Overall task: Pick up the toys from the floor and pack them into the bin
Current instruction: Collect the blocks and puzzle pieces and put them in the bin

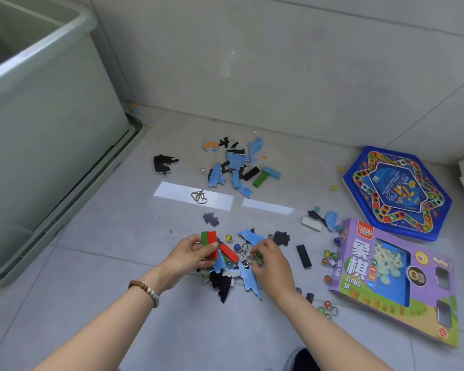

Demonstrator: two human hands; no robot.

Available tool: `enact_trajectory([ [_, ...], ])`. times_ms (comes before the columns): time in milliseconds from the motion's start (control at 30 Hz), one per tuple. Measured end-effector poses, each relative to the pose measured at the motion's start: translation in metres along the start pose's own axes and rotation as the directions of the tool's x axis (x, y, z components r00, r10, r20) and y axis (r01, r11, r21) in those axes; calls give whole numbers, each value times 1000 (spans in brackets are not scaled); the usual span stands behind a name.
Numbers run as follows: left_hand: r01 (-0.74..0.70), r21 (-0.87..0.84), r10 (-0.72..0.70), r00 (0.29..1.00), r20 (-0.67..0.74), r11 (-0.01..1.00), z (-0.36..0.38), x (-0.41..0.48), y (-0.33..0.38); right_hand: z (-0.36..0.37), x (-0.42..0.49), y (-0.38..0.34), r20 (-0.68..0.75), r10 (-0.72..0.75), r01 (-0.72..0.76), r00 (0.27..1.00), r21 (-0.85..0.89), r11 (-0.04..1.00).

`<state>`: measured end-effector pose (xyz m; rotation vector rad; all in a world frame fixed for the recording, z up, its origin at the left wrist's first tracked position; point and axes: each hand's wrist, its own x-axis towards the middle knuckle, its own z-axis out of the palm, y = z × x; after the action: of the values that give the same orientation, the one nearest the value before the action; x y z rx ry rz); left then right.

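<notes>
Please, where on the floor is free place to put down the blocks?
Bare tiles lie between the bin and the metal ring puzzle, also near the left forearm. Crowded: around both hands and beside the purple box.

A large pale green bin (51,129) stands open at the floor's left edge against the wall. Blue and black puzzle pieces (233,167), coloured blocks (260,179) and glass marbles (330,255) lie scattered over the middle of the floor, with a metal ring puzzle (198,197) among them. Near the right edge a blue hexagonal game board (397,194) lies flat beside a purple chess box (397,279).
</notes>
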<state>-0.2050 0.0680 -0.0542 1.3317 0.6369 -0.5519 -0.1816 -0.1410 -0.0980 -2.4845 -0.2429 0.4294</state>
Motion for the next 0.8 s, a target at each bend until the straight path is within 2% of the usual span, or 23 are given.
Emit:
enact_trajectory([
  [133,7,4,-8,994,109,1000,11,1,2,2,1,0,-65,69,-64,996,74,995],
  [233,0,-32,4,993,114,999,14,2,2,0,2,0,-79,166,-141,983,259,956],
  [300,-1,-64,8,995,104,998,15,2,2,-7,4,0,-84,339,-247,937,524,815],
  [367,15,-109,-5,996,91,994,14,3,2,-17,7,-1,15,504,-336,864,762,554],
  [400,28,-126,-18,996,82,992,12,3,1,-21,7,-2,88,540,-370,837,818,440],
  [500,64,-139,-55,996,67,988,10,5,0,-31,7,-1,209,527,-402,824,871,284],
  [567,94,-163,-86,995,55,982,9,5,-2,-36,7,-1,290,478,-392,829,911,128],
  [600,106,-167,-100,994,45,980,10,5,-2,-37,6,-1,314,450,-403,836,908,116],
  [633,111,-152,-109,994,23,982,11,5,-2,-35,3,0,316,429,-428,846,882,195],
  [700,106,-50,-110,991,-72,993,10,7,-5,-28,-5,2,273,382,-446,883,744,497],
  [733,103,25,-99,987,-127,994,10,9,-7,-22,-10,4,254,342,-420,905,672,611],
  [800,79,143,-48,977,-209,986,8,10,-11,-12,-16,5,224,304,-377,926,586,718],
])
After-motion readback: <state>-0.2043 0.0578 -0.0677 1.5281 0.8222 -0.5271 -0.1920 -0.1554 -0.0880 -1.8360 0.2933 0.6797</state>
